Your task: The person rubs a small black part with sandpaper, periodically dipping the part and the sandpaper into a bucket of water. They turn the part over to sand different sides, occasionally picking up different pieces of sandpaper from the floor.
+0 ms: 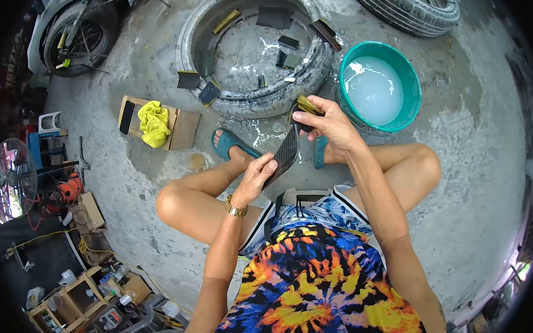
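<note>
Two bare hands are meeting over a seated person's lap. The left hand (256,175) is pinching the lower end of a long, dark, glossy panel (286,152), which is slanting up between the feet, clear of the concrete floor (154,233). The right hand (332,128) is gripping a yellow-and-black pad (309,103) between thumb and fingers at the panel's upper end; whether the pad is pressing on the surface, I cannot tell.

A teal bucket (416,90) of cloudy liquid is standing just beyond the right hand, and a tyre (251,108) is lying ahead with loose pads on its rim. A yellow cloth (154,124) is resting on a wooden box (186,129) to the left.

If the fingers are wet, the panel could be slipping floorward and scratching; uneven pressure could be twisting it from the left hand's hold. A careless right arm could be tipping the bucket.
</note>
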{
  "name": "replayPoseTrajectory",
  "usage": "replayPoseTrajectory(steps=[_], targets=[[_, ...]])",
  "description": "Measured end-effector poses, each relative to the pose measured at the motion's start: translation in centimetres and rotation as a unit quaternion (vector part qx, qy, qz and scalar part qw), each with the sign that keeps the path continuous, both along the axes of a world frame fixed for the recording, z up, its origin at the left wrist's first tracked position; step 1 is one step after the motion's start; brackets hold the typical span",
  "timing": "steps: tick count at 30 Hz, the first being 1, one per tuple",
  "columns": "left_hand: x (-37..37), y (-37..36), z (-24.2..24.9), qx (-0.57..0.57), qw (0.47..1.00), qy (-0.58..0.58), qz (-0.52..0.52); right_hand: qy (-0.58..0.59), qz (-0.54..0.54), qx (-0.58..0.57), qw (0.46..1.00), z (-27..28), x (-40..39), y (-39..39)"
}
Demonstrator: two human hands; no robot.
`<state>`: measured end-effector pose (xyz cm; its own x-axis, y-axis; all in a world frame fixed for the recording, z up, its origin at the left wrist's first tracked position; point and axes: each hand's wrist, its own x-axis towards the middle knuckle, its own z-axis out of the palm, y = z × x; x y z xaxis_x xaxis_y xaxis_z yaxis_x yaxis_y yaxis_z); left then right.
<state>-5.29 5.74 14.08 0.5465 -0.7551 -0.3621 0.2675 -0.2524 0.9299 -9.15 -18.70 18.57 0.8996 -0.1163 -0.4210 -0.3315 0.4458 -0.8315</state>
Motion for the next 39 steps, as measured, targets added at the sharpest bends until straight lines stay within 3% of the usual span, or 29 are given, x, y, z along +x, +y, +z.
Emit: replayPoseTrajectory(steps=[12, 22, 24, 28, 30, 35, 39], targets=[[0.8, 0.2, 0.3, 0.046, 0.993, -0.111, 0.002, 0.007, 0.002, 0.011, 1.000, -1.4, 1.0, 0.4], [0.2, 0.4, -1.2, 0.047, 0.995, -0.082, 0.027, 0.026, -0.069, 0.064, 0.995, -2.2, 1.1, 0.7], [0.0, 0.0, -1.6, 0.051, 0.998, -0.013, 0.047, -0.023, -0.082, -0.126, 0.988, -4.9, 1.1, -0.2], [-0.4, -0.6, -3.6, -0.004, 0.994, 0.062, 0.092, 0.032, -0.128, -0.080, 0.988, -5.6, -0.4, -1.0], [-0.3, -0.9, -4.0, -0.009, 0.994, 0.055, 0.099, 0.035, -0.120, -0.111, 0.986, -6.6, -1.1, -1.1], [0.1, -1.4, -4.9, -0.018, 0.985, 0.109, 0.135, 0.055, -0.139, -0.005, 0.989, -6.6, -2.1, 0.2], [1.3, -2.5, -6.7, -0.026, 0.983, 0.050, 0.176, 0.094, -0.108, 0.030, 0.989, -7.4, -1.6, 1.5]])
